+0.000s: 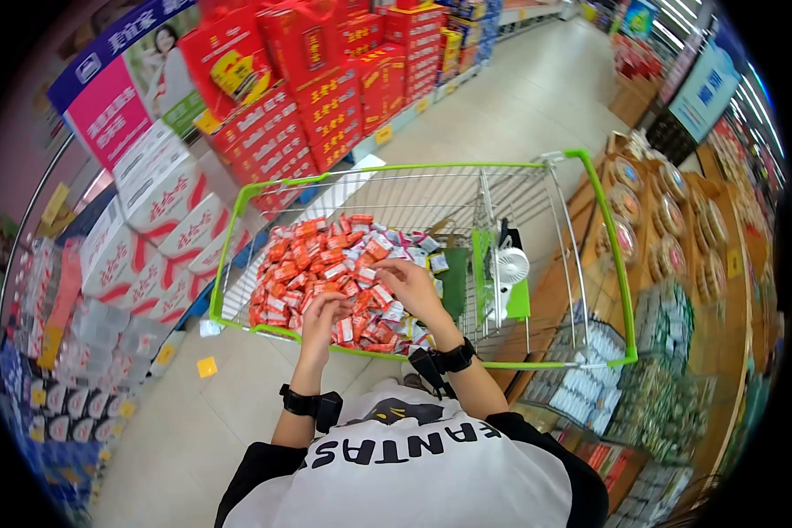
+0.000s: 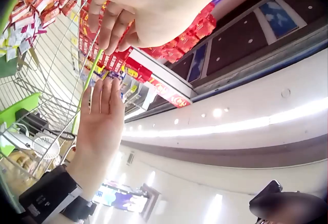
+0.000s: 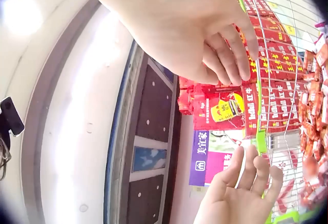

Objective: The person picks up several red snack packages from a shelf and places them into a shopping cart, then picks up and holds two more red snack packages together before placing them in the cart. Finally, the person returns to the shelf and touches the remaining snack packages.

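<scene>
A green-rimmed wire shopping cart [image 1: 431, 165] holds a big heap of small orange-and-white packets [image 1: 304, 255], with white-and-purple ones toward its right side. Over the left part of the heap is my left hand [image 1: 323, 319], its fingers loosely bent and nothing held. My right hand [image 1: 414, 289] hovers to the right of it, above the packets. In the left wrist view the right hand [image 2: 101, 116] shows a bare palm with fingers extended. The left hand [image 3: 241, 193] appears in the right wrist view with an empty palm and fingers spread apart.
A small white fan [image 1: 510, 265] sits in the cart's right part, beside a green panel [image 1: 454, 282]. Stacked red drink boxes [image 1: 326, 110] line the aisle beyond the cart. White cartons [image 1: 163, 220] stand at left, and wooden shelves with round packaged goods [image 1: 625, 204] at right.
</scene>
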`<state>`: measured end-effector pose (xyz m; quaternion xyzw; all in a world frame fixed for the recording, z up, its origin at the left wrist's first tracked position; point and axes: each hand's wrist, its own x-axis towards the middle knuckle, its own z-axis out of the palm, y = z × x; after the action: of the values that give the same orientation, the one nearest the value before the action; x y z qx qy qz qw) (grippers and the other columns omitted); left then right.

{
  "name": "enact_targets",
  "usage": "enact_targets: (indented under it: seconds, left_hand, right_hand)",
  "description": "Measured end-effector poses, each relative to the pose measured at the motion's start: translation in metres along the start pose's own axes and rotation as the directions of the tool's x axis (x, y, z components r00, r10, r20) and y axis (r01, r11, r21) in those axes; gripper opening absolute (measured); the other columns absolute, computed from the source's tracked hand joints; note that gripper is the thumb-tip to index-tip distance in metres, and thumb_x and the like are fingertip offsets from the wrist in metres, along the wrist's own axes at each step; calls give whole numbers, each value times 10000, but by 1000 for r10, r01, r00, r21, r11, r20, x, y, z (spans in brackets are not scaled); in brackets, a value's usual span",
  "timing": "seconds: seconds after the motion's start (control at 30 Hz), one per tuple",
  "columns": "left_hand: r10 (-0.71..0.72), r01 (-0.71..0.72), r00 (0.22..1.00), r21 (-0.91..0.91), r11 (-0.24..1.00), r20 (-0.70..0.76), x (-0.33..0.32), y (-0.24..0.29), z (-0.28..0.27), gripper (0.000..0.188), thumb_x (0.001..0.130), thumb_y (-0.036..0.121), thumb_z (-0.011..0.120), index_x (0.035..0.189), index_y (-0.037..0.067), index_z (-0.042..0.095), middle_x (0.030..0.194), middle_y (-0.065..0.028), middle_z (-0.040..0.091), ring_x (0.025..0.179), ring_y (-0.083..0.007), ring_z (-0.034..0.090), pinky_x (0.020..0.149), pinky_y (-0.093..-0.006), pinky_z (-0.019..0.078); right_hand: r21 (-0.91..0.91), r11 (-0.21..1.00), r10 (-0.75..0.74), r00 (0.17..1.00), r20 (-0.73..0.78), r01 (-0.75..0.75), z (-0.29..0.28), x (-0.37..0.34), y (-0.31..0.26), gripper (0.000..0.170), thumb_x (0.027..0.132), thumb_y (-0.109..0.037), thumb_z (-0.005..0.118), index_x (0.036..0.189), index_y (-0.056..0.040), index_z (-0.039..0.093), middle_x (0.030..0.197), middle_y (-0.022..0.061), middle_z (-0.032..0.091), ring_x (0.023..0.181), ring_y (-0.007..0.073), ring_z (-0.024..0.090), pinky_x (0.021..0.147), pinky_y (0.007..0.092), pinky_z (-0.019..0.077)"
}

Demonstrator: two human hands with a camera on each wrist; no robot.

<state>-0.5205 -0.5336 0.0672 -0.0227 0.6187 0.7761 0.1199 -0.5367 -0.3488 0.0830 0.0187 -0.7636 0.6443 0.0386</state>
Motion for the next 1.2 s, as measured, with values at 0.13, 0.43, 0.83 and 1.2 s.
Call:
enact_targets:
  seconds: [0.13, 0.43, 0.83, 1.2]
  left_hand:
    - [26, -25, 986, -12, 1000, 165, 11, -6, 25, 146, 852, 112, 422, 889, 29, 536, 830, -61, 582, 765, -123, 567, 704, -242, 447]
    - [27, -77, 851, 74, 994, 524, 13, -13, 75, 143, 844, 77, 425, 860, 9, 550, 814, -55, 583, 732, -109, 537, 681, -233, 429]
    - [-147, 1, 496, 168, 986, 856, -23, -36, 102, 154, 849, 86, 441, 897, -16, 546, 825, -73, 577, 765, -144, 562, 736, -260, 448]
    - [-169, 20, 311, 172, 985, 935, -42, -40, 123, 143, 850, 66, 434, 895, -8, 548, 844, -73, 575, 793, -132, 557, 739, -255, 451]
  right_hand:
    - [-83, 996, -33, 991, -133, 22, -25, -26, -13, 192, 793, -94, 556, 965, -17, 592, 832, 63, 624, 746, 98, 578, 665, 223, 448]
    - [-82, 997, -45, 897, -439, 10, -63, -85, -33, 192, 817, -88, 526, 984, -7, 575, 862, 67, 620, 802, 109, 580, 702, 224, 449]
    - [-8, 998, 36, 635, -772, -66, -62, -186, -14, 174, 821, -82, 508, 964, -15, 581, 822, 74, 626, 778, 122, 601, 669, 234, 455]
    - [-1, 997, 43, 532, -845, -82, -61, -222, -31, 163, 828, -67, 492, 947, 6, 575, 825, 59, 611, 796, 117, 585, 705, 224, 449]
